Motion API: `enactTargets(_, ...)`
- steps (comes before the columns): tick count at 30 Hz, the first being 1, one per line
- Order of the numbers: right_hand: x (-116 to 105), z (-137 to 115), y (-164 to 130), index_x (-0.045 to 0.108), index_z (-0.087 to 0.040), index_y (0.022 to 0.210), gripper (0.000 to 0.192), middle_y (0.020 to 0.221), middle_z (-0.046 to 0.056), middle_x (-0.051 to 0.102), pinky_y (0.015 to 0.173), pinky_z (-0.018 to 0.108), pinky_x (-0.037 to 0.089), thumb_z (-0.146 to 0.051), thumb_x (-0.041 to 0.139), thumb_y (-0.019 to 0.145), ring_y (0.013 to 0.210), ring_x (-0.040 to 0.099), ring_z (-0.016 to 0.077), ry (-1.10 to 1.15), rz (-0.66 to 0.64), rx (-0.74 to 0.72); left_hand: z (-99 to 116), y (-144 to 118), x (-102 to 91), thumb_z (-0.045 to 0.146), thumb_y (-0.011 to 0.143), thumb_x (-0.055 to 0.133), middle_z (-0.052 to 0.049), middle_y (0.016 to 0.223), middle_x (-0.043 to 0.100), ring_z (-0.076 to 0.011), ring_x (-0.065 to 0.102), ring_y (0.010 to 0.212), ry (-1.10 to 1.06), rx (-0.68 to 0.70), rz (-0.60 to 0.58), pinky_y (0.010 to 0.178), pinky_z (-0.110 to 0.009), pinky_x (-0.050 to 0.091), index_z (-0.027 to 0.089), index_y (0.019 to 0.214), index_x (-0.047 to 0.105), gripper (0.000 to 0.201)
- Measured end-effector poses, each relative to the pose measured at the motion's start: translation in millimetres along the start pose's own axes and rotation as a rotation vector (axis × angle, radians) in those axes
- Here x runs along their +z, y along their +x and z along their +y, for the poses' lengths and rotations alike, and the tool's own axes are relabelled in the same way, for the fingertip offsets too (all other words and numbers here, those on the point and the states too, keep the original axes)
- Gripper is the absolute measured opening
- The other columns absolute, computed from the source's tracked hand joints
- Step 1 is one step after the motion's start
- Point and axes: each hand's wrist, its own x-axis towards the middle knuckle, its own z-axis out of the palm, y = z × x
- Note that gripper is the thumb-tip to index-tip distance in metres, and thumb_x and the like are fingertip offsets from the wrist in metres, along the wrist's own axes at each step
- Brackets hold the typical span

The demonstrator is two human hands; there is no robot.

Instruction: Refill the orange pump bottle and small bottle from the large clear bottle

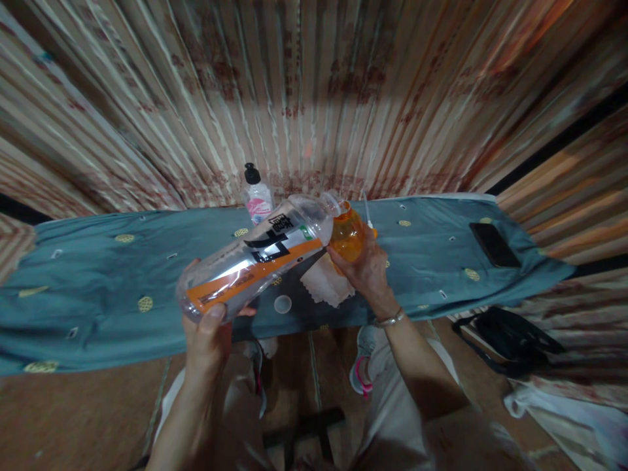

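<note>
My left hand (210,327) is closed round the lower end of a large clear plastic bottle (230,265) with an orange, black and silver label. The bottle is tilted, its neck up and to the right. My right hand (366,265) grips a small orange translucent bottle (347,232), whose open mouth is close to the clear bottle's neck. Whether the two mouths touch, I cannot tell. Below them on the table lie a whitish cloth (328,282) and a round translucent cap (282,304). A spray nozzle with a thin tube (371,229) lies partly hidden behind my right hand.
A clear bottle with a black pump top and pink label (258,203) stands at the table's back edge. A black phone (494,244) lies on the right of the green tablecloth (98,275). Striped curtains (294,98) hang behind. A black bag (510,340) is at lower right.
</note>
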Motion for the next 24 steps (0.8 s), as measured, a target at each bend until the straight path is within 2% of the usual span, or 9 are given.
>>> enactTargets(4,-0.5,0.3,0.4,0.043,-0.013,0.146,0.079,0.125,0.023,0.074,0.092,0.052,0.066,-0.064,0.070,0.091,0.113,0.076,0.0346,0.000,0.003,-0.014,0.4,1.4,0.3,0.032,0.052,0.089,-0.003,0.097,0.075,-0.0207,0.070,0.066,-0.029,-0.007,0.006,0.036,-0.022,0.052,0.026,0.120,0.065,0.073)
enactTargets(8,0.2,0.3,0.0,0.043,-0.012,0.146,0.078,0.124,0.022,0.074,0.092,0.051,0.066,-0.065,0.067,0.093,0.112,0.076,0.0339,0.003,0.018,-0.025,0.1,1.5,-0.1,0.032,0.048,0.092,-0.004,0.101,0.075,-0.0196,0.070,0.066,-0.052,-0.022,0.023,0.036,-0.021,0.053,0.024,0.113,0.067,0.070)
enactTargets(16,0.7,0.8,0.0,0.044,-0.012,0.145,0.081,0.126,0.024,0.074,0.091,0.053,0.066,-0.068,0.068,0.091,0.112,0.075,0.0352,-0.007,0.016,-0.007,-2.9,0.5,-2.9,0.037,0.052,0.093,-0.005,0.107,0.073,-0.0215,0.071,0.072,-0.029,-0.004,0.007,0.037,-0.022,0.053,0.028,0.127,0.062,0.082)
enactTargets(24,1.1,0.5,-0.2,0.046,-0.012,0.144,0.078,0.126,0.024,0.073,0.093,0.052,0.065,-0.066,0.068,0.091,0.113,0.075,0.0340,-0.013,0.030,-0.020,-2.1,0.4,-1.5,0.034,0.048,0.094,-0.005,0.110,0.072,-0.0206,0.070,0.076,-0.050,-0.021,0.044,0.038,-0.020,0.054,0.026,0.124,0.066,0.081)
